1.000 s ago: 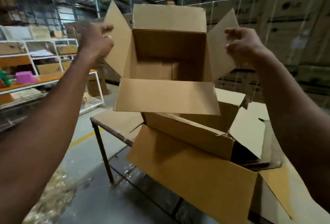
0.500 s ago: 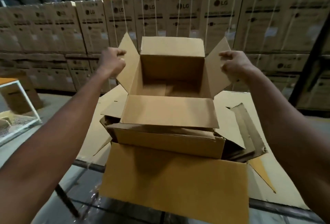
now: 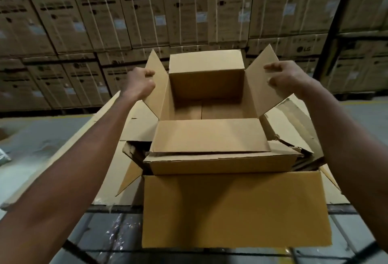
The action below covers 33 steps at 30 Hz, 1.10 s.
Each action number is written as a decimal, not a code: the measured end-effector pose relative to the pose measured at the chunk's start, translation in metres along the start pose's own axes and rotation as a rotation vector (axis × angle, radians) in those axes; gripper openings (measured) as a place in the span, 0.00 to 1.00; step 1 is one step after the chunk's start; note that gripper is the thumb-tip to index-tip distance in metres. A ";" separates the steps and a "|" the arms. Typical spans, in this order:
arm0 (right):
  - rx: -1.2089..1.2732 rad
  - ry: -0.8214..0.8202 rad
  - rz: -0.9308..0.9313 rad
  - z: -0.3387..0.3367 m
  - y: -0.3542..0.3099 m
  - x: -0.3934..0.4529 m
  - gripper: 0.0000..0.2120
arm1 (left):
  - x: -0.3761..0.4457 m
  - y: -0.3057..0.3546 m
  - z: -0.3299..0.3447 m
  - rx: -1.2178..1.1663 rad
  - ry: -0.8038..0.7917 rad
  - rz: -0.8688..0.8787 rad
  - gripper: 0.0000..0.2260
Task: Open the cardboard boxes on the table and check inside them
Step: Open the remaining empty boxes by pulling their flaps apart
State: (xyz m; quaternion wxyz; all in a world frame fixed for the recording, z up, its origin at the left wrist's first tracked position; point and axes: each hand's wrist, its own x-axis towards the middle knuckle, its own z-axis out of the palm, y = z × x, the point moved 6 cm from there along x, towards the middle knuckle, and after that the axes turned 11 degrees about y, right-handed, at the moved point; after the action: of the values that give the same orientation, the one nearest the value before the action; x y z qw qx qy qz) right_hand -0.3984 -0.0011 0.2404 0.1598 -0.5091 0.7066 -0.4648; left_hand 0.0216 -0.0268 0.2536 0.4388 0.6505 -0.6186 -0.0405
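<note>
Cardboard box (image 3: 206, 93) sits open and empty atop 2 others on the table (image 3: 109, 177); your left hand (image 3: 137, 84) and right hand (image 3: 287, 78) grip its side flaps. Pull unevenly and it could slide off the stack.

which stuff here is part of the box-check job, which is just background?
In the job:
- top box, flaps spread, nothing visible inside
- left hand and right hand on its side flaps
- lower box it sits in
- table

Background:
- stacked LG cartons
- floor
</note>
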 end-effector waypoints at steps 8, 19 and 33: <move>-0.220 0.000 -0.148 0.012 -0.036 0.004 0.27 | 0.020 -0.012 0.000 0.021 -0.041 0.011 0.22; -0.451 -0.109 -0.105 0.062 0.009 0.001 0.20 | -0.007 -0.031 0.068 0.222 -0.138 0.033 0.24; -0.432 -0.165 -0.011 0.081 0.053 0.003 0.24 | -0.021 -0.068 0.110 0.255 -0.214 0.023 0.25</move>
State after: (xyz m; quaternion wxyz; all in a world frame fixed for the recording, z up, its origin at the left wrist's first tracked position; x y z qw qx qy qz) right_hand -0.3736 -0.0412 0.1554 0.1018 -0.5715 0.7714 -0.2605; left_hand 0.0033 -0.0760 0.1342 0.2846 0.6857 -0.6694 -0.0255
